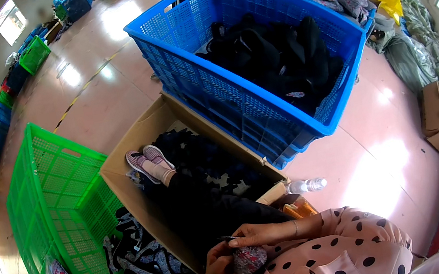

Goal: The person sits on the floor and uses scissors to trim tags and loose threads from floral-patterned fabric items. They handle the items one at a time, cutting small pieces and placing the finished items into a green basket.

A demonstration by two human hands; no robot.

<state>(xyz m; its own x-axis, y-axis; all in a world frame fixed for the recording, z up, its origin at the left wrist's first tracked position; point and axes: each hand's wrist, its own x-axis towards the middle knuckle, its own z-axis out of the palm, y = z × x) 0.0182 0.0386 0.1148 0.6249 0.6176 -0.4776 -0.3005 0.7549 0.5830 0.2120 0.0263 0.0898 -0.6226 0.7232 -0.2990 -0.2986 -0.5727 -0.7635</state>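
Cardboard box (120,172), open, between green crate (48,196) and blue crate (260,100). Near box corner: patterned fabric piece (249,261), gripped by left hand (218,266); right hand (263,234) pinching needle (227,237) above it.

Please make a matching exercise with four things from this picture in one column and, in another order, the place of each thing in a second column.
Things:
1. blue crate
2. green crate
3. cardboard box
4. clear plastic bottle

Places:
A. lying on the floor just right of the cardboard box
B. at the left, with patterned fabric pieces inside
C. between the two crates, holding dark pieces
D. at the top centre, filled with black pieces

Pairs: 1-D, 2-B, 3-C, 4-A
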